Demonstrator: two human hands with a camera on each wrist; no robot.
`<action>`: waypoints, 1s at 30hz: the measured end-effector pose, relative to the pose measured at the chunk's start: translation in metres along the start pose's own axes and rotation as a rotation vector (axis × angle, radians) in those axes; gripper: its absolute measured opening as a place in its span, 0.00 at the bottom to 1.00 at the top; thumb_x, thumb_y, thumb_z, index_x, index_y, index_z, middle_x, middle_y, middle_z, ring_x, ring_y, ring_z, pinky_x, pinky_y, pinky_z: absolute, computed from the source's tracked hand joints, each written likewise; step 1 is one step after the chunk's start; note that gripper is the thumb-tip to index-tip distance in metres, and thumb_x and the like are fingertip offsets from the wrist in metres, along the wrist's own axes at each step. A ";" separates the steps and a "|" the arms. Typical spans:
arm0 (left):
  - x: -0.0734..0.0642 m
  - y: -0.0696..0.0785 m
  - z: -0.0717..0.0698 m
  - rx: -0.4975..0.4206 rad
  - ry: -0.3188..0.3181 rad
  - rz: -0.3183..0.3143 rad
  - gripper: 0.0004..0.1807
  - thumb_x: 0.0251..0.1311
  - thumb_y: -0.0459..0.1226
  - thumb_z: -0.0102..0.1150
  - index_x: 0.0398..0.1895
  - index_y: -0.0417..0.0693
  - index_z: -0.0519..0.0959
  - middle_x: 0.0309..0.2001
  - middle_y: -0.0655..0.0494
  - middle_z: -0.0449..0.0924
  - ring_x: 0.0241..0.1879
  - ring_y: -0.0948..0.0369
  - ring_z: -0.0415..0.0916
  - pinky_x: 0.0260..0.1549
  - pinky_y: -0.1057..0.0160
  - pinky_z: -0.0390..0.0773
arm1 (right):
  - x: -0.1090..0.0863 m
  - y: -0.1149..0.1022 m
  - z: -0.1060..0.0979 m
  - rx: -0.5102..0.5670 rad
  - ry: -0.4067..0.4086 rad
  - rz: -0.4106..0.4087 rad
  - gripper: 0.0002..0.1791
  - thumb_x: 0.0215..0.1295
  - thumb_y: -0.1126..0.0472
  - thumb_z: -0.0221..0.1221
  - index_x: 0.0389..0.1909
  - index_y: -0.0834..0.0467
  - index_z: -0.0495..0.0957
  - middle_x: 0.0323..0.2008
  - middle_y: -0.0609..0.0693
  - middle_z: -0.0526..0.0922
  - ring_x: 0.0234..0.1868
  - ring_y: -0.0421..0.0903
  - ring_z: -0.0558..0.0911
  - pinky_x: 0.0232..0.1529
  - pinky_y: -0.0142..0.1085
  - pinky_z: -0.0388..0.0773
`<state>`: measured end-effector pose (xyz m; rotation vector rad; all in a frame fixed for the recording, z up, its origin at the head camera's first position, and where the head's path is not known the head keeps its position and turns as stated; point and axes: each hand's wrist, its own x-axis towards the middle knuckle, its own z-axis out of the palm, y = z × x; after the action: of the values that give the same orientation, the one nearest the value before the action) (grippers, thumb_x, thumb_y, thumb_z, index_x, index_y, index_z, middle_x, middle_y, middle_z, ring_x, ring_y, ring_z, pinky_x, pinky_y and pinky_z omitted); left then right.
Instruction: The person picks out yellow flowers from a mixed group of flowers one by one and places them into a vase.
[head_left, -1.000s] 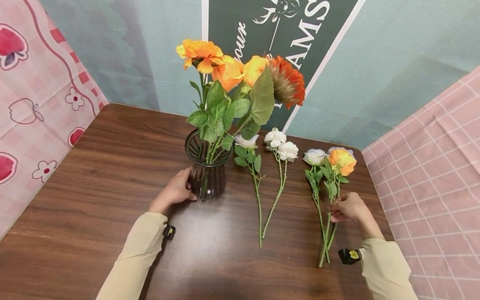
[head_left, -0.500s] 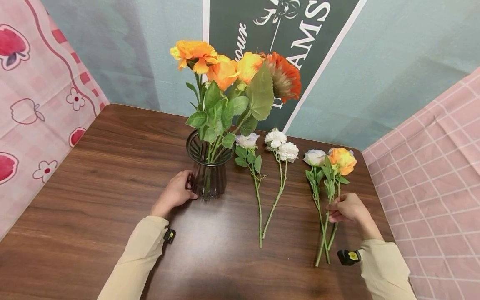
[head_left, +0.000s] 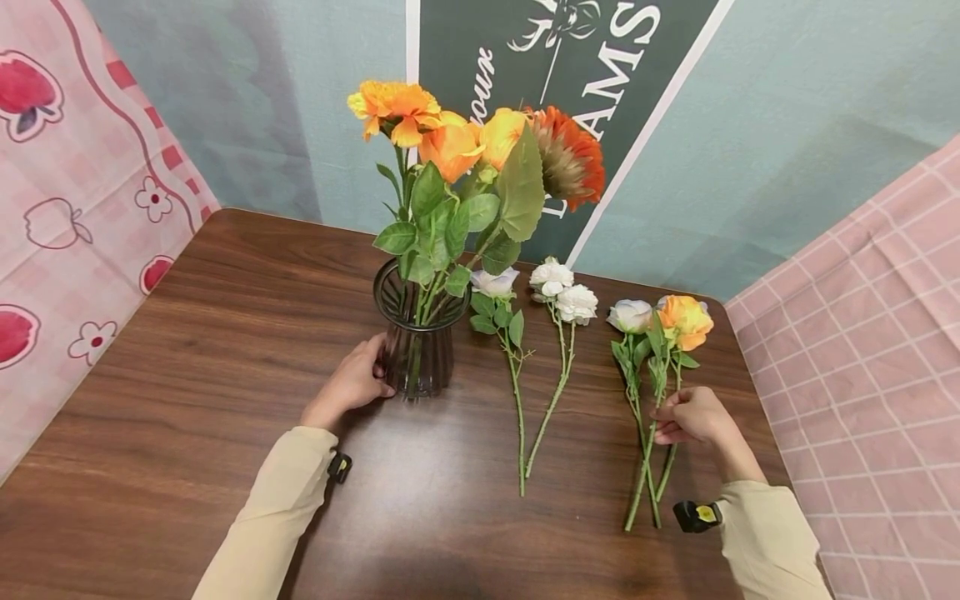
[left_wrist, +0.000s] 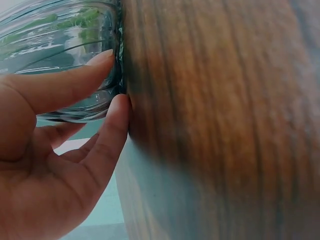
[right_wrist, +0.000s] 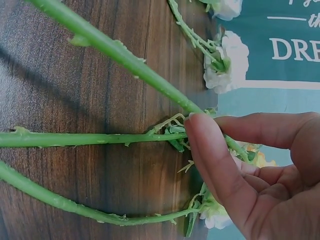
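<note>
A dark ribbed glass vase [head_left: 417, 358] stands on the table with several orange and yellow artificial flowers [head_left: 450, 146] in it. My left hand [head_left: 351, 379] holds the vase low at its left side; in the left wrist view the thumb [left_wrist: 75, 82] lies along the glass near the base. At the right, my right hand [head_left: 693, 415] pinches the green stem of an orange-yellow rose [head_left: 684, 322] between thumb and fingers. This stem [right_wrist: 120, 57] slants across two other stems in the right wrist view. A pale rose [head_left: 630, 316] lies beside it, and another pale bloom is partly hidden behind the orange-yellow one.
Between vase and right hand lie a pale lilac rose [head_left: 495, 282] and a white-flowered stem [head_left: 576, 304]. The wooden table [head_left: 225, 333] meets a blue-green cloth backdrop behind. A pink checked cloth [head_left: 847, 358] rises at the right, a fruit-patterned one [head_left: 67, 208] at the left.
The pinched stem's lower end has swung left, crossing the stems beside it more widely, and my right hand has shifted slightly left. The flowers in the vase have tilted a little left.
</note>
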<state>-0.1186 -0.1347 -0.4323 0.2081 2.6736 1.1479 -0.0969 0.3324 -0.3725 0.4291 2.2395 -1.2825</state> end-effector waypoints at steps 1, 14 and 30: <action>0.000 0.000 0.000 0.002 -0.005 -0.002 0.44 0.37 0.27 0.69 0.62 0.35 0.58 0.35 0.45 0.68 0.34 0.53 0.70 0.41 0.52 0.68 | 0.000 0.000 0.000 0.007 0.002 0.002 0.07 0.58 0.75 0.50 0.34 0.79 0.66 0.19 0.57 0.76 0.20 0.47 0.80 0.27 0.39 0.80; 0.000 0.000 0.002 -0.001 0.009 -0.023 0.43 0.37 0.28 0.69 0.60 0.34 0.60 0.36 0.45 0.69 0.36 0.52 0.70 0.41 0.53 0.69 | 0.001 -0.003 0.001 0.038 -0.014 -0.042 0.08 0.60 0.75 0.48 0.36 0.80 0.66 0.22 0.57 0.78 0.21 0.48 0.81 0.29 0.39 0.80; -0.005 0.007 0.007 0.006 0.036 -0.088 0.42 0.36 0.29 0.71 0.59 0.35 0.60 0.35 0.45 0.68 0.36 0.50 0.68 0.41 0.51 0.68 | 0.001 -0.013 0.002 0.239 -0.059 -0.029 0.04 0.59 0.75 0.50 0.33 0.74 0.66 0.21 0.57 0.77 0.23 0.47 0.81 0.31 0.37 0.80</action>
<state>-0.1120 -0.1259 -0.4312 0.0702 2.6885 1.1270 -0.1043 0.3240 -0.3647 0.4410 2.0586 -1.5655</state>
